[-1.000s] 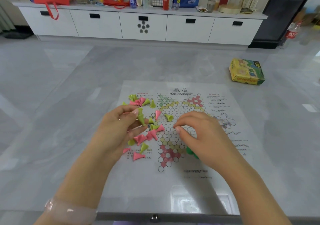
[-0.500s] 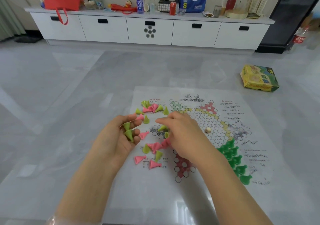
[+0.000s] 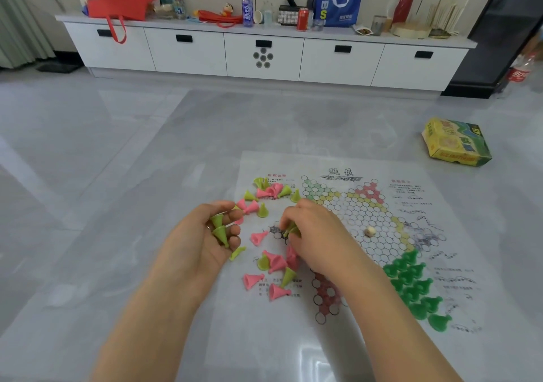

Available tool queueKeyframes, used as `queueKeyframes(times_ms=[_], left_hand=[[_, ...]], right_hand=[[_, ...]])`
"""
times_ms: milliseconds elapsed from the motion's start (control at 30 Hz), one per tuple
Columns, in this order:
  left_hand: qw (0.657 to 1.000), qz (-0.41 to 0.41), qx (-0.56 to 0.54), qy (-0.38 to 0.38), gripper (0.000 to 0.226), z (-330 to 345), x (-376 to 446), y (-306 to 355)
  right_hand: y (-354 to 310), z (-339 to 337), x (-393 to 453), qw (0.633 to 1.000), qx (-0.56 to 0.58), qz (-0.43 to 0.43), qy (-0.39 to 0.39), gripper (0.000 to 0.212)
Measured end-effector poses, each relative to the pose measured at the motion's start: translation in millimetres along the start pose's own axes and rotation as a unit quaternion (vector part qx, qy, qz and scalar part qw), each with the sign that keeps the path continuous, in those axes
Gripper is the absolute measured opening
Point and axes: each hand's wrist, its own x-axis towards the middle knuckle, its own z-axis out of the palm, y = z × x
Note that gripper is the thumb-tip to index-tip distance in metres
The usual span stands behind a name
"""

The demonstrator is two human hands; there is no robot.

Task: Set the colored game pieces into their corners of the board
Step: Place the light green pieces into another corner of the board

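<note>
A paper star board (image 3: 379,214) lies flat on the grey surface. Loose pink cones (image 3: 258,238) and yellow-green cones (image 3: 262,210) are scattered over its left side. Dark green cones (image 3: 415,286) fill the lower right corner of the star. My left hand (image 3: 202,243) is cupped, palm up, at the board's left edge and holds yellow-green cones (image 3: 220,230). My right hand (image 3: 314,234) rests on the left part of the star, its fingertips pinched on a yellow-green cone (image 3: 290,230). A small pale die (image 3: 370,231) lies near the star's middle.
A yellow and green game box (image 3: 455,143) lies at the far right. A long white cabinet (image 3: 264,55) with bags, bottles and cans on top stands at the back. A cola bottle (image 3: 520,71) stands by a dark unit on the right.
My view has shifted, bringing the dark green cones into sight. My right hand moved left across the board and pinched a yellow-green cone. My left hand gathered yellow-green cones in its palm.
</note>
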Motion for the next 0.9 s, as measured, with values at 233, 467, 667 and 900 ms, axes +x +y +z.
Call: queueKeyframes(times_ms=[233, 467, 667, 900], left_hand=[[0.993, -0.032, -0.086, -0.074, 0.015, 8.4, -2.2, -11.3], [0.97, -0.099, -0.153, -0.162, 0.031, 21.7, -9.7, -17.6], [0.986, -0.089, -0.055, -0.132, 0.016, 22.6, -7.9, -20.5], [0.984, -0.065, 0.097, -0.135, 0.028, 35.4, -21.7, -27.1]], right_hand=[[-20.9, -17.7, -4.6, 0.969, 0.207, -0.078, 0.112, 0.018], [-29.0, -18.7, -16.7, 0.962, 0.221, -0.14, 0.084, 0.031], [-14.2, -30.2, -23.5, 0.936, 0.308, -0.076, 0.151, 0.013], [-7.2, -29.1, -27.8, 0.889, 0.426, -0.013, 0.167, 0.016]])
